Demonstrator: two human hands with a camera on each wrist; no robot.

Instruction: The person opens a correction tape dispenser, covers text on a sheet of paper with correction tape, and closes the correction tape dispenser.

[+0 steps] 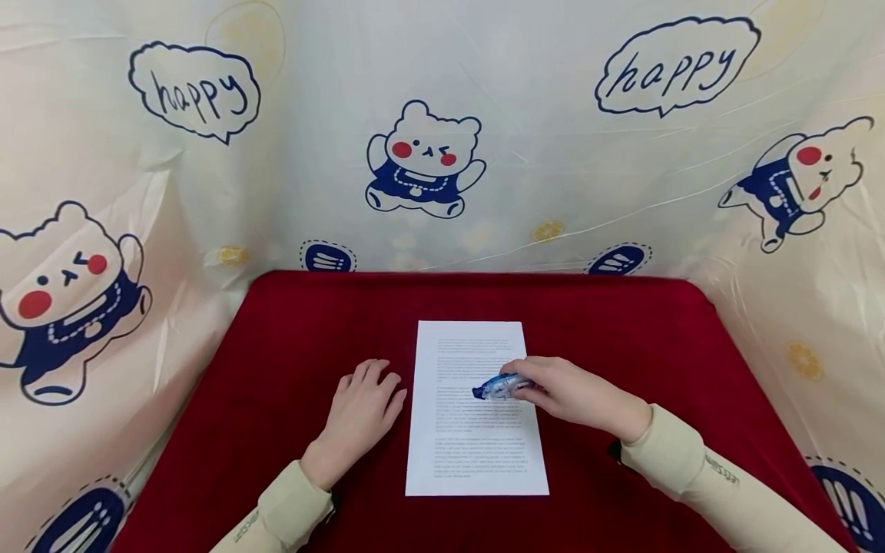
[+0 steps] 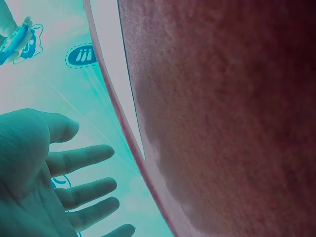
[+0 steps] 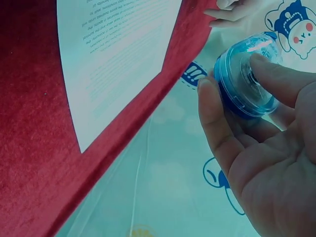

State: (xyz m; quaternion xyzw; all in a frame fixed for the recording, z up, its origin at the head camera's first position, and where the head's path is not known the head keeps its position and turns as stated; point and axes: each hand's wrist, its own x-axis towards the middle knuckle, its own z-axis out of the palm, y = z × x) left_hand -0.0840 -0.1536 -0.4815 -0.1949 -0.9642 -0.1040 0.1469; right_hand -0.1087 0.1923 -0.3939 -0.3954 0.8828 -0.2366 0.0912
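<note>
A blue, clear-bodied correction tape dispenser (image 1: 499, 386) is pinched between the thumb and fingers of my right hand (image 1: 577, 393), over the printed paper sheet (image 1: 470, 461). Its dark blue tip points left in the head view. The right wrist view shows the round transparent case of the correction tape (image 3: 247, 76) with the thumb on its side. Left of the sheet is my left hand (image 1: 362, 415), back upward, holding nothing. In the left wrist view the fingers of the left hand (image 2: 29, 168) are spread and nearly straight.
Dark red cloth (image 1: 325, 307) covers the table under the sheet. Behind and on both sides hangs a pale curtain (image 1: 525, 153) printed with bears and the word happy. Light sleeves cover both forearms.
</note>
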